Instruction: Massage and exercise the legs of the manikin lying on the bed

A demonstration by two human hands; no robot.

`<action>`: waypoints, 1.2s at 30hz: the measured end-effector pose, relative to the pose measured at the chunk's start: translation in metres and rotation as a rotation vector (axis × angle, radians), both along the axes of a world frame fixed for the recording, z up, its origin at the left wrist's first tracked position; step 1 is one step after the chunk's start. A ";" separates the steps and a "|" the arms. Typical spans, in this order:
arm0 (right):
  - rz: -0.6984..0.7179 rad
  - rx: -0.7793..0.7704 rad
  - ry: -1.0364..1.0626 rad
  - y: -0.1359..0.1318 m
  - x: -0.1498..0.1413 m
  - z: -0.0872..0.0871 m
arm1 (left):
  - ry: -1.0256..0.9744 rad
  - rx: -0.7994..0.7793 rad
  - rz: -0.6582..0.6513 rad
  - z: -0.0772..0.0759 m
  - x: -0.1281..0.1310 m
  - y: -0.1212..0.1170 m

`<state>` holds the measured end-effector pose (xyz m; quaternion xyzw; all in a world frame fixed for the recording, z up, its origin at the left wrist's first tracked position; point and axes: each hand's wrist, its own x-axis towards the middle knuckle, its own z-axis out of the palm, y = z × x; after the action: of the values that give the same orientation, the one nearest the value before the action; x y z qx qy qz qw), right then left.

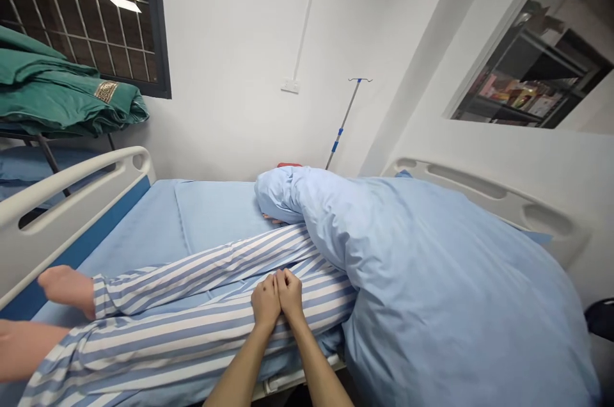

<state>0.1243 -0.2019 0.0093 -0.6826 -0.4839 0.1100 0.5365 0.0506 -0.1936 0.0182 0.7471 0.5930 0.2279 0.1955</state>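
Blue-and-white striped cotton trouser legs [201, 324] of a lying person, stretched across the bed toward the left, with one bare foot [67, 288] uncovered at the far end. Both hands close together on the upper trouser leg: left hand [265, 306] and right hand [290, 295] side by side, fingers touching each other, forearms coming from below; a real grip or only a resting touch, impossible to tell. Legs already uncovered, upper body and head under a puffy pale blue cotton duvet [432, 266], bunched at its end, with only a small bit of skin [272, 220] showing under it. Below, a smooth pale blue bed sheet [144, 234] between white plastic side rails [71, 196]. Around, a white wall [230, 29] with a small socket plate [289, 85], a thin metal drip stand [343, 125], a dark barred window [81, 16], folded green cloth [48, 87] and, far right, dark metal shelves with coloured boxes [522, 90].
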 end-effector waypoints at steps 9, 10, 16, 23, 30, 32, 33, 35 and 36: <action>0.047 -0.215 -0.242 0.003 0.021 0.029 | 0.022 -0.003 -0.020 0.007 0.001 -0.005; 0.049 -0.229 -0.283 0.003 0.025 0.039 | 0.024 0.006 -0.016 0.008 0.001 -0.006; 0.111 -0.140 -0.365 0.007 0.034 0.068 | 0.021 0.014 -0.005 0.010 0.003 -0.007; -0.028 -0.154 -0.374 -0.003 0.032 0.012 | 0.056 0.054 -0.014 0.005 0.006 -0.005; -0.081 -0.155 -0.422 -0.003 0.032 0.009 | 0.068 0.030 -0.023 0.003 0.006 -0.001; -0.089 -0.158 -0.416 -0.004 0.031 0.010 | 0.054 0.010 -0.030 0.003 0.004 -0.001; -0.091 -0.155 -0.412 -0.004 0.031 0.010 | 0.039 0.005 -0.035 0.003 0.003 -0.002; -0.090 -0.141 -0.402 -0.004 0.031 0.009 | -0.014 0.007 -0.060 0.001 0.000 -0.002; -0.087 -0.133 -0.394 -0.004 0.031 0.009 | -0.051 0.013 -0.077 0.001 -0.003 -0.002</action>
<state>0.1550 -0.2055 0.0185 -0.7450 -0.5412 -0.0172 0.3896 0.0481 -0.1958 0.0194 0.7645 0.5572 0.2429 0.2145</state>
